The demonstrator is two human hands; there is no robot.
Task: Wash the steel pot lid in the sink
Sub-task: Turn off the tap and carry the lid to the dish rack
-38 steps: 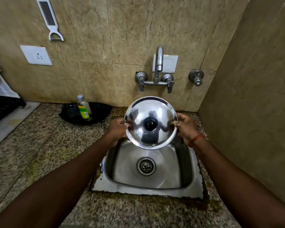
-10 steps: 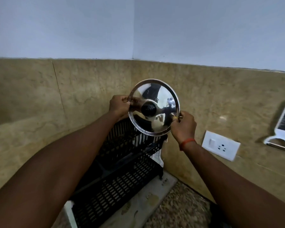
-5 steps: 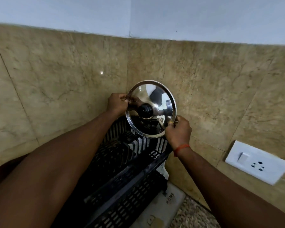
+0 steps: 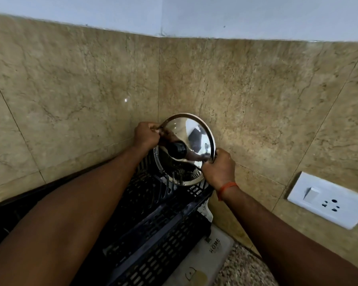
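Note:
The steel pot lid, shiny with a black knob facing me, stands on edge over the top tier of a black dish rack in the wall corner. My left hand grips its upper left rim. My right hand, with an orange thread at the wrist, grips its lower right rim. The lid's bottom edge sits among the rack's upright prongs. The sink is out of view.
Tan marble tiles close in behind and to the right of the rack. A white wall socket sits low on the right. A pale mat lies under the rack on the speckled granite counter.
Since 3.8 s ago I turned from the sink to the rack, carrying the lid. Over the last second the lid came down and tilted, its lower edge now among the rack's prongs.

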